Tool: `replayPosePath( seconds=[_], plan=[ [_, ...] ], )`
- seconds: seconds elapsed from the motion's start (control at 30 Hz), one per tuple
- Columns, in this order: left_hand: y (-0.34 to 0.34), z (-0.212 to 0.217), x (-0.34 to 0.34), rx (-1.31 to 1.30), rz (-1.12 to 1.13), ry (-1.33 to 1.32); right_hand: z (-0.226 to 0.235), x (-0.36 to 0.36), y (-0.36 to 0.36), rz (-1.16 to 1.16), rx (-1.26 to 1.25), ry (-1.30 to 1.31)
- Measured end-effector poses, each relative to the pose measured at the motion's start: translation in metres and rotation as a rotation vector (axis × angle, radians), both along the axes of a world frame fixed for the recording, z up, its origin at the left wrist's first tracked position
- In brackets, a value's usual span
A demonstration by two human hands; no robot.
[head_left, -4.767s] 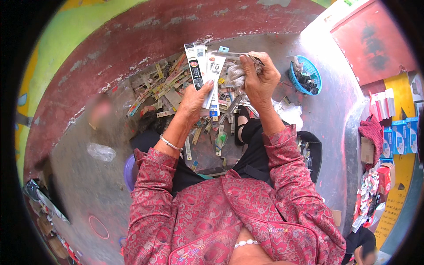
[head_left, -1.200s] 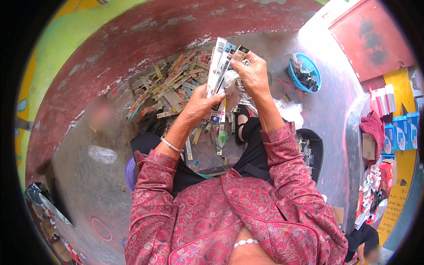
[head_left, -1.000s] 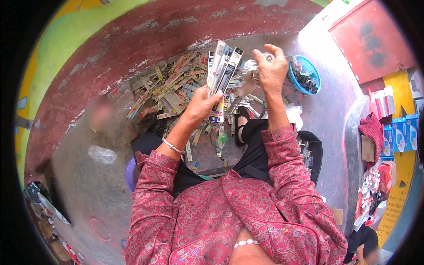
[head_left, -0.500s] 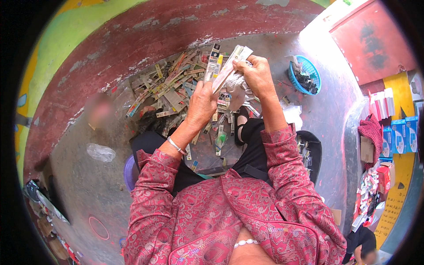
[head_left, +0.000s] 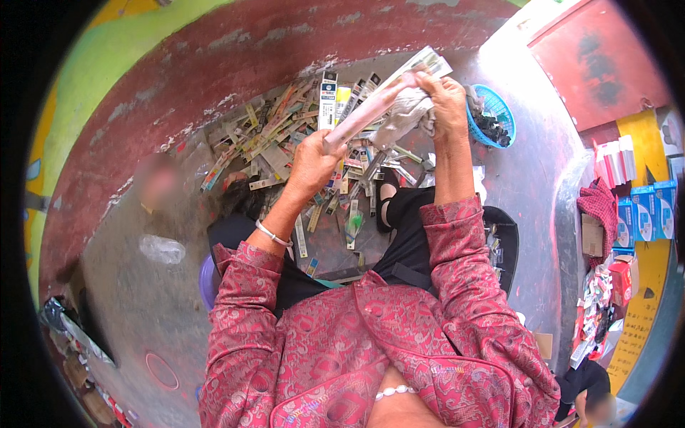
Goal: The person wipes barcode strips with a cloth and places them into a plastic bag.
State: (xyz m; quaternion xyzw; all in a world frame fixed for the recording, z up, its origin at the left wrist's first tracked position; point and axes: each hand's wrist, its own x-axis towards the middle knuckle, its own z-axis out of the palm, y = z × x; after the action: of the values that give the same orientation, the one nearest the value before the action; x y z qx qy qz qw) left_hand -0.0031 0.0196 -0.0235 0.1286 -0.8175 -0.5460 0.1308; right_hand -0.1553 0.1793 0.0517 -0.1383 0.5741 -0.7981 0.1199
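Observation:
My left hand (head_left: pixel 315 165) is closed round the near ends of several long, narrow flat packets, fanned apart. A white printed packet (head_left: pixel 327 103) stands up from it, with a yellow one (head_left: pixel 343 95) beside it. A pale pinkish packet (head_left: pixel 374 108) slants to the upper right. My right hand (head_left: pixel 445 100) is closed on a crumpled whitish cloth (head_left: pixel 404 114), its fingers at the far end of the slanting packets. Some fingertips are hidden behind the cloth and packets. Below lies a heap of similar narrow packets (head_left: pixel 273 158) on the floor between my feet and the wall.
A blue plastic basket (head_left: pixel 508 114) with dark scraps stands right of my right hand. Clear plastic (head_left: pixel 162 250) lies on the floor at left. A purple rounded object (head_left: pixel 208 282) sits by my left leg. Blue boxes (head_left: pixel 644 214) stand at the far right, with another person (head_left: pixel 586 392) below.
My right hand has moved up and right with the cloth and the packets' far ends. My left hand has shifted slightly left and down, and the packets are fanned wider.

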Motion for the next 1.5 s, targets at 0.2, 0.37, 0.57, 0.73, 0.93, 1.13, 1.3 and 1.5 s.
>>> replayPosePath(
  seconds=[0.2,0.37,0.57,0.73,0.93,1.13,1.3,1.5],
  plan=[
    [-0.012,0.0,0.002,0.846,-0.187,-0.081,-0.009,-0.009,0.011,0.266,-0.107,-0.08],
    [-0.009,0.01,0.004,0.916,-0.26,0.047,-0.008,0.009,-0.002,0.37,0.088,-0.051],
    [-0.003,0.023,0.001,0.783,-0.311,0.282,-0.012,0.009,-0.009,0.355,0.155,-0.071],
    [-0.004,0.027,0.005,0.983,-0.278,0.113,-0.006,0.016,-0.01,0.355,0.15,-0.073],
    [-0.011,0.008,0.008,1.254,-0.243,-0.114,-0.005,0.023,-0.017,0.423,0.111,-0.112],
    [-0.006,0.009,0.003,1.445,-0.147,-0.25,-0.017,0.018,-0.021,0.437,0.246,-0.043],
    [-0.005,0.012,0.002,1.452,-0.19,-0.201,-0.021,0.019,-0.022,0.433,0.334,-0.038],
    [-0.009,0.011,0.003,1.343,-0.192,-0.202,-0.013,0.02,-0.023,0.436,0.336,-0.01]
  ],
)
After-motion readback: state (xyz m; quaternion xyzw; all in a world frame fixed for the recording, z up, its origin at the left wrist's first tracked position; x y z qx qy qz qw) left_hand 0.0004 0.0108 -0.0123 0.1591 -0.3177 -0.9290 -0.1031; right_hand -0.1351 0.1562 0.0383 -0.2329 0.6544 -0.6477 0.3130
